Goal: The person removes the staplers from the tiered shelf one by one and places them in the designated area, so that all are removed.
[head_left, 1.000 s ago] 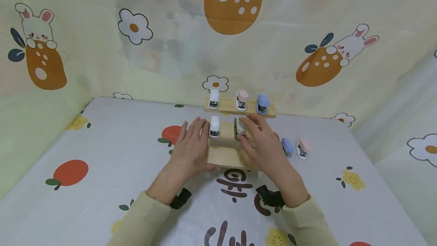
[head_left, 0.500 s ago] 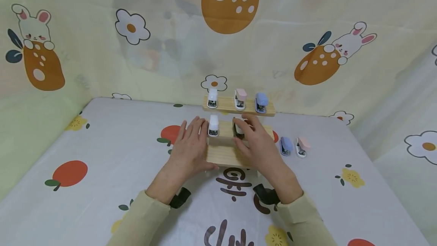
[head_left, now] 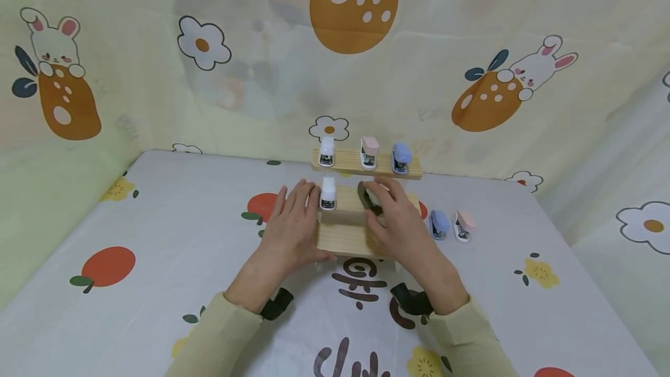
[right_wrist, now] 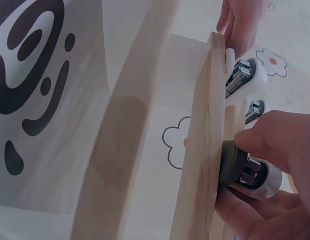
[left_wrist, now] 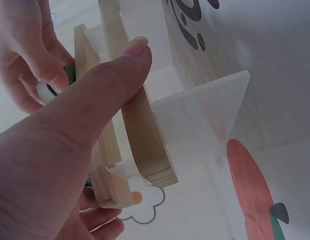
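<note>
My right hand (head_left: 403, 226) pinches a mini stapler (right_wrist: 255, 172) between thumb and fingers. It has a dark green base and a pale top. In the head view it leans over the upper step of a two-step wooden stand (head_left: 345, 239), and the right wrist view shows its base right at the board's edge. To its left on that step stands a white mini stapler (head_left: 328, 194). My left hand (head_left: 293, 228) rests at the stand's left end, fingers straight along the upper board. Its thumb (left_wrist: 127, 60) lies over the lower board.
Behind the stand, a wooden strip (head_left: 384, 166) bears a white stapler (head_left: 327, 152), a pink stapler (head_left: 369, 153) and a blue stapler (head_left: 401, 157). Right of my right hand, another blue stapler (head_left: 439, 224) and another pink stapler (head_left: 463, 226) sit on the patterned tablecloth (head_left: 173, 208).
The green-based stapler has turned in my right hand: it stood nearly straight a second ago and now slants, near end toward the right. My left hand stays on the stand.
</note>
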Tool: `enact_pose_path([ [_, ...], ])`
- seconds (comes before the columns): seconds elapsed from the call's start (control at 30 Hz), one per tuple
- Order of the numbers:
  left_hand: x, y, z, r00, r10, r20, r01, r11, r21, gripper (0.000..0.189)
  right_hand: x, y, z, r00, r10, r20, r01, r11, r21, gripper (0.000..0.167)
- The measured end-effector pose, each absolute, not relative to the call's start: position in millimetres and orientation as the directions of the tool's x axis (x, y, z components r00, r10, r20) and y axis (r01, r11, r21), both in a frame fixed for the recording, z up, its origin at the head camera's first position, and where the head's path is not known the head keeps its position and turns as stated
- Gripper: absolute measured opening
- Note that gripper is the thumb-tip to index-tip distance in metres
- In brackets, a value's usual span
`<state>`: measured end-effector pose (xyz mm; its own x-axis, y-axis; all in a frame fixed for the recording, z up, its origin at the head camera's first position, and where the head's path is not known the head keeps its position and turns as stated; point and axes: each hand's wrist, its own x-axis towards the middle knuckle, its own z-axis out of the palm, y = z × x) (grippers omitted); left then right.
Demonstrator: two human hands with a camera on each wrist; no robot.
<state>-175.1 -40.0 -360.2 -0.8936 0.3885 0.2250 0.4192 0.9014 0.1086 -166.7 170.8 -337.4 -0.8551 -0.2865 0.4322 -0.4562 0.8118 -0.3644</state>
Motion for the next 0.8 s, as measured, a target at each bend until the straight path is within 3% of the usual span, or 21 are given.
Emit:
enact_pose_path([
  [0.8, -175.1, -37.7, -359.4, -0.899, 0.382, 0.216, 0.414, 0.901, 0.131, 0.132, -161.1, 194.9, -330.7, -0.754, -0.314, 0.577, -0.551, 0.781, -0.294, 0.044],
])
